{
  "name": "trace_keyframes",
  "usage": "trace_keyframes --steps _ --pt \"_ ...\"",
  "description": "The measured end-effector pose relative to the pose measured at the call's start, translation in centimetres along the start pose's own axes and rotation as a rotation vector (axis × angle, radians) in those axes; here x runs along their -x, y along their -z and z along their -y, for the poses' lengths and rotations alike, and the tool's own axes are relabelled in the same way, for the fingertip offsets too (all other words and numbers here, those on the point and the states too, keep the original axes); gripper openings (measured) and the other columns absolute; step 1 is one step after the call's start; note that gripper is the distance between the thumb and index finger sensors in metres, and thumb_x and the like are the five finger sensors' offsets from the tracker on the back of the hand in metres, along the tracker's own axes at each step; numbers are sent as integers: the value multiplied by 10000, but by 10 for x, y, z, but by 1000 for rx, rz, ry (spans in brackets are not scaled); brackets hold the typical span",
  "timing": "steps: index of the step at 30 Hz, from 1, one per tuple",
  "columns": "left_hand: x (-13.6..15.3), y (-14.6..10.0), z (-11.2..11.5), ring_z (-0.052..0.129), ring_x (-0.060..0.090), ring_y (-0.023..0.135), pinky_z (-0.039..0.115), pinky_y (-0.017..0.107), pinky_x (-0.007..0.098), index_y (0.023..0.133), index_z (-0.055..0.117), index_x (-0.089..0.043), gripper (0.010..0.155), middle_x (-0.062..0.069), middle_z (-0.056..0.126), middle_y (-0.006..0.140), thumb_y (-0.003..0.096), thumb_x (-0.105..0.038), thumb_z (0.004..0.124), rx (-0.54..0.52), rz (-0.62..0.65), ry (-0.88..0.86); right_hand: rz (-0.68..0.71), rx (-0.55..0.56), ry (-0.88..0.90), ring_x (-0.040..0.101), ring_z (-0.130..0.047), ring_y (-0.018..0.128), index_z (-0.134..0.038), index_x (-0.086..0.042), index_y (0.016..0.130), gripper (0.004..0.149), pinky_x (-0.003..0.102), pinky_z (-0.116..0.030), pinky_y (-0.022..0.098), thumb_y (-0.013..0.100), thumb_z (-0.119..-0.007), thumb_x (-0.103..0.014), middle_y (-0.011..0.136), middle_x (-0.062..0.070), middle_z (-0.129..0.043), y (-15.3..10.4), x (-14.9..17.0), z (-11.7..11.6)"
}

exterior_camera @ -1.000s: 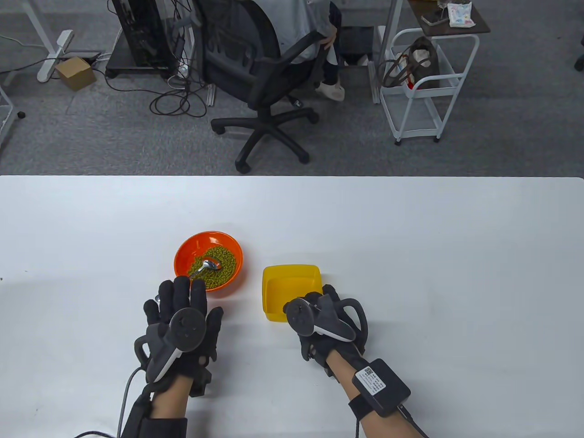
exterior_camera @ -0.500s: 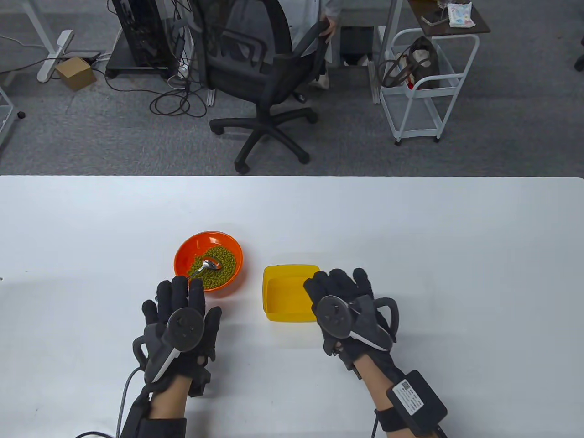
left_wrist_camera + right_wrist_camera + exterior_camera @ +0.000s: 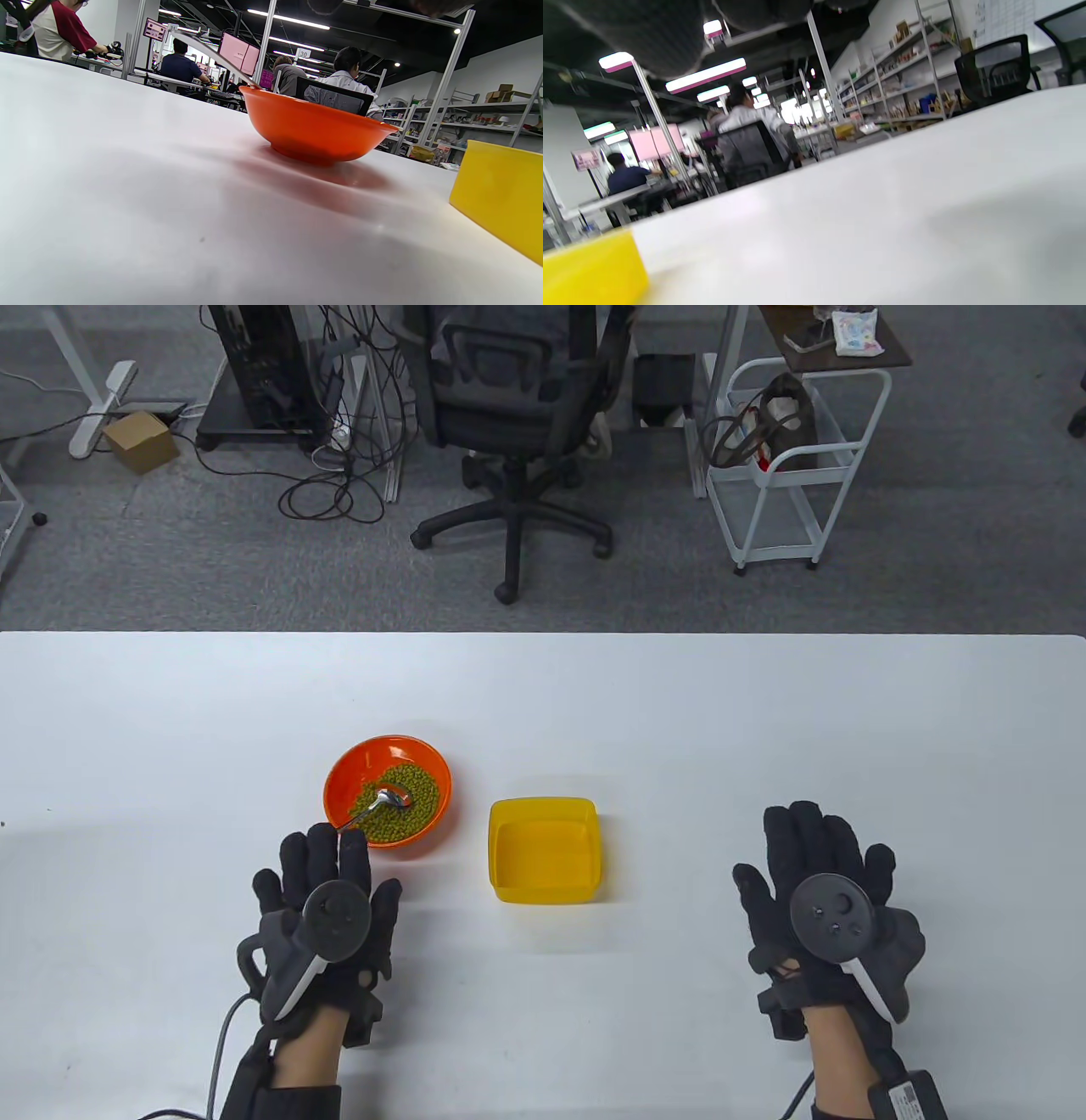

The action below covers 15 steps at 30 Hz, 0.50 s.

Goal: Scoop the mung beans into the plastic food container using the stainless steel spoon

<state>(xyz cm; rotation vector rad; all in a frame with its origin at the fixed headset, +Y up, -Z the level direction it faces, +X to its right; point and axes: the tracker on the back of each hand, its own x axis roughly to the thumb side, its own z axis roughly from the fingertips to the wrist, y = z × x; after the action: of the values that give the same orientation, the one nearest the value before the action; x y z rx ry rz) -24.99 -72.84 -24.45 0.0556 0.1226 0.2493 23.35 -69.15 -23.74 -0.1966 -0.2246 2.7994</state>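
An orange bowl (image 3: 344,785) of green mung beans (image 3: 417,802) stands left of centre; it also shows in the left wrist view (image 3: 318,127). A stainless steel spoon (image 3: 382,801) lies in it, handle (image 3: 212,53) sticking out over the near-left rim. A yellow plastic container (image 3: 543,814) stands just right of the bowl, with no beans in it; its wall shows in both wrist views (image 3: 500,199) (image 3: 589,271). My left hand (image 3: 327,857) lies flat and open just below the bowl, fingertips near the spoon handle, holding nothing. My right hand (image 3: 814,848) lies flat and open, well right of the container.
The white table (image 3: 764,712) runs wide around both dishes. Beyond its far edge stand an office chair (image 3: 513,398) and a white cart (image 3: 789,466) on the floor.
My right hand let go of the yellow container's near-right corner and slid right, flattening open on the table. My left hand shifted slightly left. The chair behind turned; the seated person left.
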Motion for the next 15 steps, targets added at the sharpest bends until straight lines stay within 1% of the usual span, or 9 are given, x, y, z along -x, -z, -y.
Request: trace_keyframes --steps 3,7,11,15 --pt "6 2 2 209 401 1104 180 731 706 1089 321 -308 749 71 225 1195 450 -599 583 6 -25 10 -7 -37 -47 293 -233 1109 -370 -367 1086 745 640 -64 740 487 -763 -571 1184 -78 -216 3 5 -9" --pt "17 7 7 206 396 1109 181 737 704 1089 309 -311 753 65 216 1197 451 -598 587 19 -73 24 -18 -60 -37 295 -223 1109 -369 -365 1086 747 640 -51 738 486 -766 -569 1183 -78 -211 5 6 -13" --pt "28 18 10 198 380 1118 181 748 698 1087 274 -352 755 47 177 1201 453 -591 607 26 -121 62 9 -64 -58 299 -236 1104 -369 -359 1086 747 643 -61 733 487 -761 -573 1183 -67 -220 3 2 -16" --pt "29 32 12 234 375 1123 224 764 689 1077 232 -411 753 37 186 1200 459 -567 634 31 -141 131 7 -72 -41 301 -235 1102 -377 -359 1085 742 644 -58 732 487 -760 -574 1182 -67 -217 4 2 -17"
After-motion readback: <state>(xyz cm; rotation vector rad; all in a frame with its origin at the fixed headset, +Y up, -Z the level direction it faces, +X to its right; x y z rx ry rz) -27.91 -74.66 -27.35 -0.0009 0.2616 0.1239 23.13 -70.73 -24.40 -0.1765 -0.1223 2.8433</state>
